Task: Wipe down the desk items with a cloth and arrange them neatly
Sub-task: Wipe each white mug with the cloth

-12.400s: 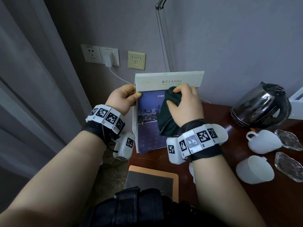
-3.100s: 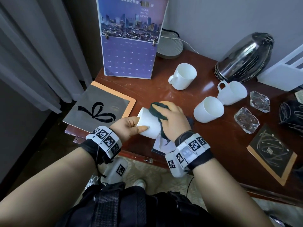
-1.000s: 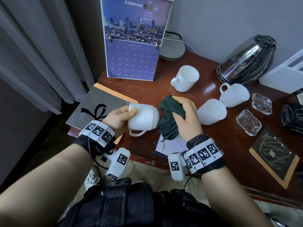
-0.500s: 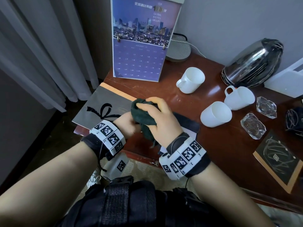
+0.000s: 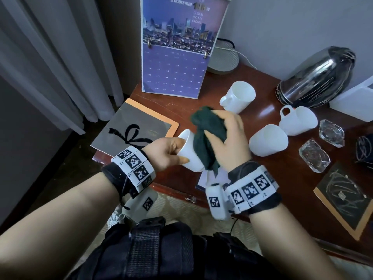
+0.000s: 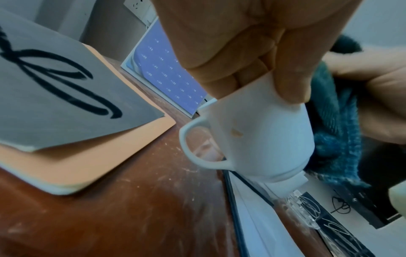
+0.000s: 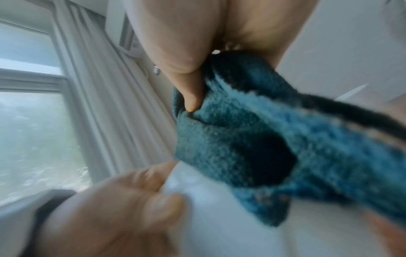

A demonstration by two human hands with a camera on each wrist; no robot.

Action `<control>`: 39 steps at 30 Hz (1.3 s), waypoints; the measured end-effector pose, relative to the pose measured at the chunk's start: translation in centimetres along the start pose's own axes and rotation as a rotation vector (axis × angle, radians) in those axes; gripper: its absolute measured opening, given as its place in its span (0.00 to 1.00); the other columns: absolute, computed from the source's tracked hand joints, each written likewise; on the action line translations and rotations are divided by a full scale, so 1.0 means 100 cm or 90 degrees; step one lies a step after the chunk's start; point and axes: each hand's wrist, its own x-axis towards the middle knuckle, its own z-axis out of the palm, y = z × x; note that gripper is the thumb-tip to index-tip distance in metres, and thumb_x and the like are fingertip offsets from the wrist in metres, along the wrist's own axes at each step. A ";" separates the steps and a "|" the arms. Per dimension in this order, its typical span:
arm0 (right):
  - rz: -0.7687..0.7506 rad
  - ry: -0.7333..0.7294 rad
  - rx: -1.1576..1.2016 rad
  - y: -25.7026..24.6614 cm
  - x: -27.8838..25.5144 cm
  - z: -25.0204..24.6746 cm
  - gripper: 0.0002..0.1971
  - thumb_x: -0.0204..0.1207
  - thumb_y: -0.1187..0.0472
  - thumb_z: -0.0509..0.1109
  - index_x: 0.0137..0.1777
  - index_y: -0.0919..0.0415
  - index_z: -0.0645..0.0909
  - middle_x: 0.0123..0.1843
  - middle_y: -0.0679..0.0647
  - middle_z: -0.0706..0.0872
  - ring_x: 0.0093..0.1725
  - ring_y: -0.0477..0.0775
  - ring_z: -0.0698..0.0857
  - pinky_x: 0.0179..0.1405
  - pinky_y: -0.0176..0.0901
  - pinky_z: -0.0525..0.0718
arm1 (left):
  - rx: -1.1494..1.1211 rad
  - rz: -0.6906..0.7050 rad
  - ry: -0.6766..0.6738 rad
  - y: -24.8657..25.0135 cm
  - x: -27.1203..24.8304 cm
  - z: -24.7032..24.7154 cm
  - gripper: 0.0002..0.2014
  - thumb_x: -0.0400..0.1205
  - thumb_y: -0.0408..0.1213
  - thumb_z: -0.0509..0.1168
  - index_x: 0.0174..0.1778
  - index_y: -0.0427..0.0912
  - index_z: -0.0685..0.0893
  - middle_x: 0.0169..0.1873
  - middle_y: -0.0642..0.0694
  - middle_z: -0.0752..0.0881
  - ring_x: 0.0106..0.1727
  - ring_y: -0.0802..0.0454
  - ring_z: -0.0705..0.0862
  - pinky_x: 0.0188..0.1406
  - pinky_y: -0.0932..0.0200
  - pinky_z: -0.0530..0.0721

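Ideally, the dark teal terry cloth [image 5: 209, 136] should sweep round the whole wall of the small white ceramic cup [image 5: 187, 152] while it is turned. Left hand [image 5: 165, 153] fingers curl round the rim end, holding it tilted above the counter's [image 5: 282, 190] near edge; right hand [image 5: 230, 142] fingers clutch the cloth against it.

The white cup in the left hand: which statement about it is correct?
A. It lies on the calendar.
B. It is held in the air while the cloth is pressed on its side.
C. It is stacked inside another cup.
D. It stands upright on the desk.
B: the left hand grips the white cup near its rim, tilted above the desk, and the right hand holds the dark green cloth against its side.
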 end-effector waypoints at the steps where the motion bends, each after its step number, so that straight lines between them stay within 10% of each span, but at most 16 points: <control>1: -0.038 -0.036 -0.016 -0.005 -0.003 0.006 0.18 0.73 0.71 0.68 0.63 0.60 0.78 0.60 0.52 0.73 0.56 0.35 0.71 0.61 0.17 0.63 | 0.014 -0.003 -0.005 0.001 0.001 0.001 0.10 0.75 0.36 0.69 0.41 0.32 0.79 0.30 0.36 0.80 0.27 0.55 0.75 0.31 0.56 0.74; 5: -0.008 -0.092 -0.070 0.001 -0.002 0.015 0.21 0.74 0.74 0.61 0.65 0.60 0.77 0.66 0.55 0.72 0.61 0.45 0.72 0.62 0.24 0.62 | -0.019 0.010 0.001 0.001 0.000 0.007 0.12 0.75 0.34 0.69 0.38 0.27 0.77 0.25 0.47 0.76 0.23 0.58 0.71 0.26 0.68 0.69; 9: 0.155 -0.009 -0.041 0.035 0.000 -0.007 0.18 0.77 0.70 0.61 0.66 0.60 0.75 0.67 0.58 0.72 0.58 0.44 0.72 0.58 0.25 0.64 | -0.039 0.040 0.012 -0.012 0.000 0.005 0.10 0.71 0.36 0.67 0.48 0.44 0.85 0.44 0.31 0.87 0.45 0.47 0.84 0.52 0.51 0.81; 14: 0.219 0.026 0.040 0.050 -0.014 0.002 0.17 0.79 0.70 0.62 0.67 0.61 0.72 0.64 0.57 0.74 0.59 0.46 0.73 0.62 0.34 0.70 | -0.053 0.026 0.067 -0.024 0.012 0.001 0.33 0.75 0.19 0.67 0.35 0.73 0.87 0.35 0.70 0.87 0.43 0.74 0.83 0.47 0.78 0.77; 19: 0.220 0.059 0.107 0.050 -0.015 0.018 0.18 0.77 0.74 0.61 0.66 0.63 0.71 0.62 0.55 0.74 0.60 0.48 0.74 0.55 0.16 0.69 | -0.041 0.010 0.050 -0.039 0.019 0.003 0.31 0.75 0.19 0.68 0.38 0.71 0.88 0.38 0.75 0.85 0.52 0.82 0.77 0.55 0.85 0.67; 22: 0.221 0.036 0.098 0.049 -0.020 0.019 0.19 0.78 0.73 0.61 0.68 0.59 0.72 0.63 0.53 0.73 0.61 0.44 0.72 0.54 0.16 0.67 | -0.035 0.006 0.055 -0.041 0.018 0.004 0.21 0.74 0.18 0.68 0.50 0.51 0.89 0.50 0.59 0.84 0.67 0.68 0.71 0.65 0.78 0.62; 32: 0.227 -0.051 0.062 0.049 -0.030 0.023 0.16 0.80 0.65 0.63 0.67 0.57 0.76 0.71 0.57 0.70 0.66 0.41 0.68 0.54 0.07 0.59 | 0.017 -0.046 -0.030 -0.031 0.019 0.004 0.08 0.78 0.38 0.70 0.50 0.53 0.84 0.49 0.55 0.89 0.53 0.59 0.85 0.58 0.63 0.79; 39: 0.263 -0.007 0.105 0.044 -0.029 0.014 0.25 0.76 0.67 0.68 0.72 0.58 0.68 0.68 0.51 0.74 0.68 0.47 0.73 0.68 0.34 0.70 | -0.197 -0.080 0.032 -0.032 0.021 0.007 0.13 0.71 0.36 0.72 0.51 0.41 0.85 0.52 0.40 0.88 0.56 0.45 0.85 0.62 0.51 0.80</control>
